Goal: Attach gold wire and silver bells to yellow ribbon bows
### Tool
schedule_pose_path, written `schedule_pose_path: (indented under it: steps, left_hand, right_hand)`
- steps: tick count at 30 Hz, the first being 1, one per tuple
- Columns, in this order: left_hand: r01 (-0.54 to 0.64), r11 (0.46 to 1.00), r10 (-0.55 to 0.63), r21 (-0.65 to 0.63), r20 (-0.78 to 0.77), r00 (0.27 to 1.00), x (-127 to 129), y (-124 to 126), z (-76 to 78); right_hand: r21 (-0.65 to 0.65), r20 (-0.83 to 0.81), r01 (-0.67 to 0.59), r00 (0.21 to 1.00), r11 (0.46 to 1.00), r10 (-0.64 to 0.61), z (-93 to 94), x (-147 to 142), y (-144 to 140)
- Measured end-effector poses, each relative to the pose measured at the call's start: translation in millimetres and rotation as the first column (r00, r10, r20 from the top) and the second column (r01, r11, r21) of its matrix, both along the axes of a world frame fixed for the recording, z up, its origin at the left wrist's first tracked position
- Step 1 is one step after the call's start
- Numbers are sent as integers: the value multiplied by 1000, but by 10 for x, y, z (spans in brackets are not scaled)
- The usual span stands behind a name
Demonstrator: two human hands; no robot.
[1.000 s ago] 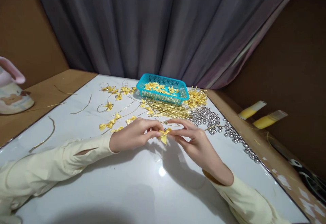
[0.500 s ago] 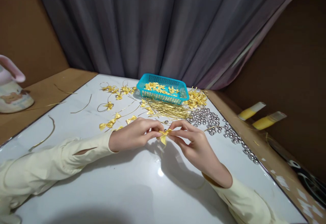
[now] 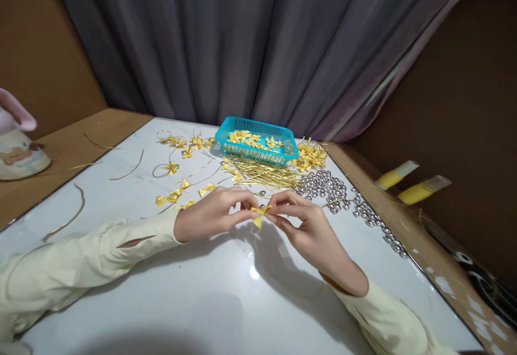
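Blue basket [image 3: 258, 153], silver beads [image 3: 323, 183], gold wires [image 3: 264, 172] beyond.

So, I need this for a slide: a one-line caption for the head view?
Left hand and right hand pinch a yellow ribbon bow above a white table.

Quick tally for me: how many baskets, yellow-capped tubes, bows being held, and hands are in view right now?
Blue basket: 1
Yellow-and-white tubes, right of the table: 2
Yellow bow pinched between the fingers: 1
Hands, the left hand and the right hand: 2
Total: 6
Loose bows, gold wires and silver beads are too many and too small to count.
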State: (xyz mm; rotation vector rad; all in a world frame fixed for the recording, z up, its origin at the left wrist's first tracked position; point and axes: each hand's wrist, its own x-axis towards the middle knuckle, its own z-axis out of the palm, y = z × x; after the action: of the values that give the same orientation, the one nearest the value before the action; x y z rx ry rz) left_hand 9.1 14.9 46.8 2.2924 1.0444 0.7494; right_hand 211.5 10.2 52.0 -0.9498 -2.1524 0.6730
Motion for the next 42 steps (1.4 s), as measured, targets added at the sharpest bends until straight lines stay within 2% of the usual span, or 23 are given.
schedule_pose_path:
  steps: [3, 8, 10, 18, 23, 27, 30, 35, 42]
  left_hand:
    - [-6, 1000, 6, -19, 2, 1000, 4, -1, 0]
    - [18, 999, -19, -40, -15, 1000, 14, -5, 31]
    - [32, 998, -33, -47, -24, 999, 15, -1, 51]
    - [91, 993, -95, -76, -43, 995, 8, 13, 89]
    - [93, 988, -93, -124, 6, 996, 28, -9, 92]
    - [42, 983, -38, -177, 28, 999, 34, 5, 66]
    - [23, 994, -23, -108, 8, 1000, 28, 25, 24]
    - [104, 993, -107, -60, -46, 993, 24, 9, -47]
    - [132, 991, -129, 36, -85, 988, 31, -35, -91]
  right_hand:
    - [35, 53, 16, 998, 999, -18, -24, -2, -9]
    - [256, 169, 2, 985, 967, -46, -83, -2, -38]
    - [296, 185, -15, 982, 955, -42, -97, -5, -56]
    - [229, 137, -66, 990, 971, 36, -78, -28, -79]
    - [199, 76, -26, 997, 980, 11, -44, -20, -73]
    - [173, 59, 9, 998, 985, -20, -16, -17, -82]
    - [158, 48, 27, 998, 987, -35, 1, -25, -90]
    - [143, 33, 52, 998, 988, -57, 0, -40, -87]
    - [151, 22, 32, 999, 988, -36, -17, -26, -74]
